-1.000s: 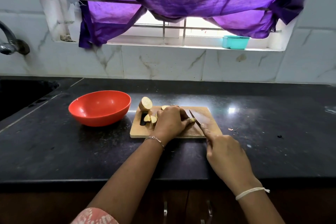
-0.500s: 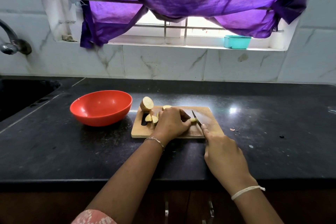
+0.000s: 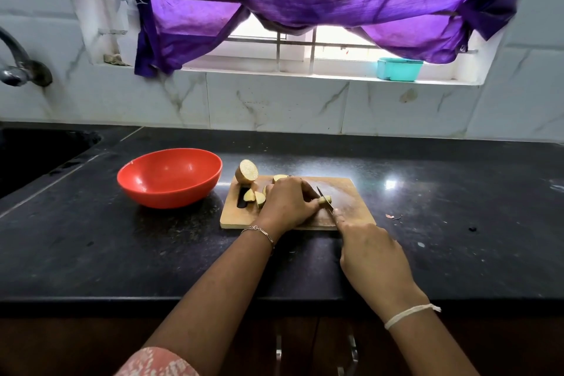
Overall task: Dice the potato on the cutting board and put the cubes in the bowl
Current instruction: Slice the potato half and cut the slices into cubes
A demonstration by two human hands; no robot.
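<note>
1. Counter [image 3: 91, 247]: dark, glossy stone. No mat shows under the board, so a hard downward cut could make the board skate.
2. Bowl [image 3: 171, 177]: red, just left of the board and not touching it. No cubes show inside. Pieces carried across the gap could drop onto the stone.
3. Cutting board [image 3: 354, 192]: small and crowded at its left end, leaving little room to work.
4. Right hand [image 3: 372, 256]: wrapped round the hidden handle, forefinger laid along the blade's back. If that finger slips forward, it slides toward the edge.
5. Left hand [image 3: 288, 203]: fingers curled down, tips pinching the piece right beside the blade. This is the main hazard, because the fingertips lie in the cutting line.
6. Potato half [image 3: 246, 171]: at the board's far left corner, cut face tilted up. A nudge could roll it off.
7. Wedges [image 3: 254, 197]: two lie by the board's handle slot. They are large and probably need more cuts.
8. Knife [image 3: 326, 196]: tip raised, edge on the piece.
9. Potato piece [image 3: 323, 200]: small and mostly covered. It could squirt out sideways under pressure.
</note>
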